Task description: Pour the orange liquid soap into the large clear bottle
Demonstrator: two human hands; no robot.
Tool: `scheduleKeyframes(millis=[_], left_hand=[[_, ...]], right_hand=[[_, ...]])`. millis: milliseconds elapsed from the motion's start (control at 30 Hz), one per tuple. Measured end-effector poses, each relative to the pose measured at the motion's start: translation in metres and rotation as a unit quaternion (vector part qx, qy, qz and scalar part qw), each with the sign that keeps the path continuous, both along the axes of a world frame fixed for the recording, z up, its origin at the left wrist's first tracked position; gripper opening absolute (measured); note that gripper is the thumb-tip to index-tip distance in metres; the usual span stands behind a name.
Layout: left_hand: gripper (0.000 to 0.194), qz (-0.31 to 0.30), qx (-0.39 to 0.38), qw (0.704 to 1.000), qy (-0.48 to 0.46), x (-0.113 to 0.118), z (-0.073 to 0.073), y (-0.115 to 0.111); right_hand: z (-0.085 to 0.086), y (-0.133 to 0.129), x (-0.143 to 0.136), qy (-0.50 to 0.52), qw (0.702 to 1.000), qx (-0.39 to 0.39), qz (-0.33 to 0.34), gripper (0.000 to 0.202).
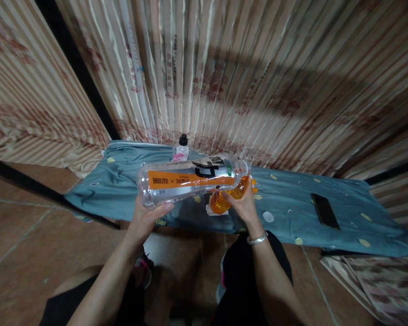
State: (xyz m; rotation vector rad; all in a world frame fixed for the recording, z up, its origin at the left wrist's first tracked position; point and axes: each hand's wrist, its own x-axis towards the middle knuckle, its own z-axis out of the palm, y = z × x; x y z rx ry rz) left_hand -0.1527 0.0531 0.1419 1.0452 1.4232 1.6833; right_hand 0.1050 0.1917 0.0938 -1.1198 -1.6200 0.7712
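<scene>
I have the left fingers [163, 209] curled around the large clear bottle [190, 175], the right fingers [234, 202] gripping the amber bottle [219, 203]. Beyond the left fingers: a black-capped bottle [181, 152].

My big bottle [190, 178]: clear plastic, smooth, glossy. My amber bottle [218, 204]: see-through, shiny, looks plastic. Paper [209, 211]: matt. My bracelet [256, 240]: polished metal. Sheet [285, 203]: creased cloth, mostly matt. Curtain [190, 81]: pleated cloth, slight sheen. Phone [325, 211]: smooth, glossy. Floor [20, 235]: tile-like, faint shine.
</scene>
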Motion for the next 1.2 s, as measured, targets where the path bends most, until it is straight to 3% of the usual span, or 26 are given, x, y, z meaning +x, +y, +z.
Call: scheduleKeyframes(millis=[233, 567, 833, 1200], left_hand=[[0.06, -0.002, 0.01, 1.0, -0.008, 0.001, 0.003, -0.001], [0.07, 0.0, -0.004, 1.0, -0.017, 0.002, 0.005, -0.001], [0.06, 0.0, 0.011, 0.999, -0.043, 0.004, 0.007, -0.002], [0.064, -0.014, 0.013, 0.999, -0.033, 0.004, 0.008, -0.001]], right_hand=[[0.002, -0.001, -0.001, -0.002, 1.0, -0.005, 0.001, 0.085], [0.001, -0.001, -0.001, -0.003, 1.0, 0.005, 0.001, 0.088], [0.001, -0.001, -0.001, 0.002, 1.0, -0.001, 0.004, 0.091], [0.001, -0.001, -0.004, 0.004, 1.0, 0.005, -0.003, 0.091]])
